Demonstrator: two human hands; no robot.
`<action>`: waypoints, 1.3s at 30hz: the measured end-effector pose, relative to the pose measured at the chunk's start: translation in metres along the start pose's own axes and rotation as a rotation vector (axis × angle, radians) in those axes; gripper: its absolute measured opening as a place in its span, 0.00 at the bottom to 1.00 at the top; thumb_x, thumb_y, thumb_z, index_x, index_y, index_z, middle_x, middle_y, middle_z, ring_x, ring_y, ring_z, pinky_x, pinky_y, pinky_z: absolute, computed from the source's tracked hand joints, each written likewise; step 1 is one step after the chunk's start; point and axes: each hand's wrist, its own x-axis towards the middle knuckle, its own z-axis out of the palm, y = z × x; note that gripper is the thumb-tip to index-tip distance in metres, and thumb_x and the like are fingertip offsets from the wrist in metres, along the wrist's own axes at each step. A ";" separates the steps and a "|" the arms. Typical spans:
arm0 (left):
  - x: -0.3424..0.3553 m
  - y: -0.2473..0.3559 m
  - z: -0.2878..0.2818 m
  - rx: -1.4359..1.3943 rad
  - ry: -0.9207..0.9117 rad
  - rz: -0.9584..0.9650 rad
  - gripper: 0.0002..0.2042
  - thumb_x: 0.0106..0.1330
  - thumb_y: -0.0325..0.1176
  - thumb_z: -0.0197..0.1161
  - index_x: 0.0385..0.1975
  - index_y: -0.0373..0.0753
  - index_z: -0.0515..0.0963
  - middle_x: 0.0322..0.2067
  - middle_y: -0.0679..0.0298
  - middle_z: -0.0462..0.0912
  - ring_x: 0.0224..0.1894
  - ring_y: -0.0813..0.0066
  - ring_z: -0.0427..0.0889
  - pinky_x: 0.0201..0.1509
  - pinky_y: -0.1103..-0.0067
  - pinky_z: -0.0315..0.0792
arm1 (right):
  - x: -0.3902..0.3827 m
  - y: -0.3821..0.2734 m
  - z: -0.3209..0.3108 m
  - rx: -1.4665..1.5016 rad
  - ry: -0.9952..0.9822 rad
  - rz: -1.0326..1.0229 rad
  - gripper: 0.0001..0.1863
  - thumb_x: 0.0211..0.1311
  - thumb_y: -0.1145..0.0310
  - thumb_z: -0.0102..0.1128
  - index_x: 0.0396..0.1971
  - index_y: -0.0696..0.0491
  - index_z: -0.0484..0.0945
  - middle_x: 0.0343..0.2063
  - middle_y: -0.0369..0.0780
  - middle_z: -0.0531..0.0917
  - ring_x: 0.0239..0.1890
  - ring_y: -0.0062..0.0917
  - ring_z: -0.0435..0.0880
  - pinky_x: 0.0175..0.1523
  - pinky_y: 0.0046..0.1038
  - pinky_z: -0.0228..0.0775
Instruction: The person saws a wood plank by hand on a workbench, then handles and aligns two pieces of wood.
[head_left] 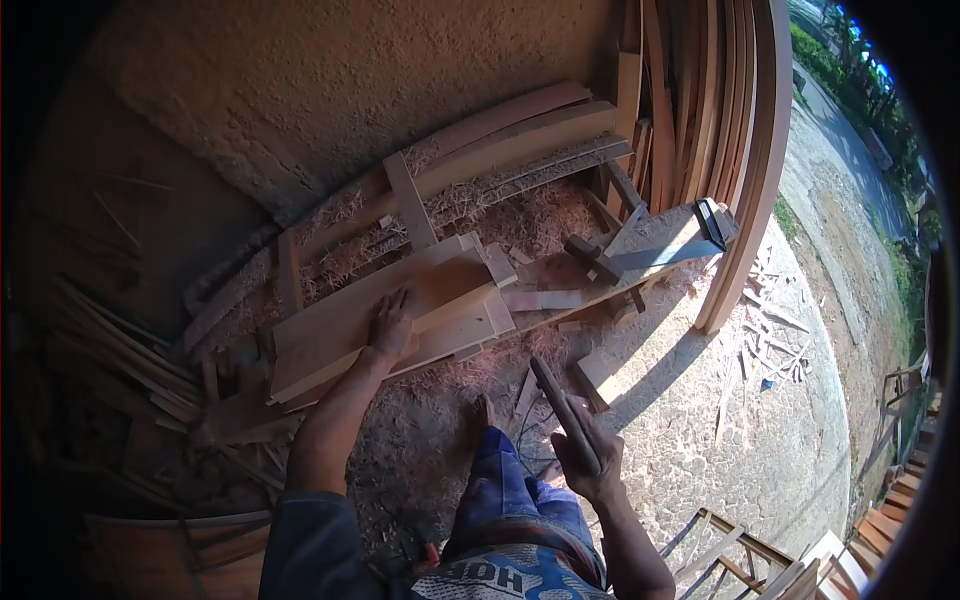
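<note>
My left hand (392,325) lies on a pale wooden board (330,325), its fingers stretched along the upper face. The board rests on other pale timber on a low bench, with a lower piece (465,328) showing along its near side. Away from the board, to the right and nearer my body, my right hand (590,455) is closed around a long, narrow, dark brown bar-shaped tool (560,400). The tool slants up and left from my grip; its exact kind cannot be made out.
Curly shavings (500,215) cover the bench and floor. Toward the bench's right end lie a dark wooden block (592,258) and a handsaw (665,255). Tall planks (720,110) lean at the back right. Offcuts (775,320) litter the sunlit floor; thin strips (130,345) are piled left.
</note>
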 end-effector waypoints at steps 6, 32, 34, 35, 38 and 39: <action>0.001 -0.007 -0.003 -0.055 -0.074 -0.065 0.40 0.46 0.27 0.69 0.64 0.32 0.62 0.61 0.48 0.71 0.60 0.42 0.72 0.66 0.58 0.67 | -0.011 0.009 0.015 0.058 0.048 0.033 0.31 0.57 0.67 0.71 0.63 0.50 0.74 0.36 0.50 0.87 0.34 0.38 0.90 0.36 0.30 0.79; 0.133 0.043 -0.055 -0.407 -0.127 0.050 0.28 0.62 0.43 0.66 0.62 0.43 0.69 0.50 0.47 0.82 0.50 0.50 0.84 0.52 0.60 0.79 | -0.002 -0.083 -0.038 0.472 0.264 -0.288 0.35 0.61 0.63 0.68 0.65 0.55 0.63 0.29 0.39 0.78 0.29 0.22 0.77 0.34 0.23 0.70; 0.145 0.051 -0.037 -0.390 0.036 0.200 0.25 0.65 0.41 0.64 0.60 0.43 0.70 0.52 0.50 0.80 0.52 0.51 0.82 0.54 0.61 0.78 | 0.025 -0.090 -0.016 0.666 0.371 -0.187 0.41 0.58 0.66 0.71 0.69 0.52 0.60 0.28 0.36 0.78 0.30 0.20 0.77 0.36 0.23 0.70; 0.149 0.052 -0.028 -0.381 0.117 0.276 0.23 0.66 0.41 0.63 0.59 0.42 0.70 0.54 0.52 0.79 0.54 0.52 0.81 0.54 0.62 0.78 | 0.039 -0.094 -0.005 0.765 0.428 -0.144 0.44 0.56 0.67 0.72 0.71 0.51 0.58 0.27 0.35 0.78 0.30 0.18 0.78 0.37 0.23 0.69; 0.156 0.039 -0.017 -0.336 0.174 0.280 0.20 0.63 0.36 0.63 0.55 0.43 0.72 0.54 0.58 0.77 0.54 0.54 0.80 0.56 0.63 0.77 | 0.051 -0.058 -0.014 0.451 0.692 -0.002 0.29 0.63 0.77 0.58 0.65 0.59 0.66 0.20 0.33 0.73 0.20 0.13 0.69 0.28 0.19 0.62; 0.162 0.038 -0.021 -0.330 0.215 0.327 0.20 0.62 0.35 0.63 0.55 0.43 0.72 0.54 0.58 0.77 0.54 0.54 0.80 0.56 0.63 0.77 | 0.057 -0.059 -0.017 0.440 0.687 0.031 0.27 0.62 0.77 0.57 0.63 0.58 0.68 0.20 0.32 0.73 0.20 0.13 0.70 0.27 0.19 0.61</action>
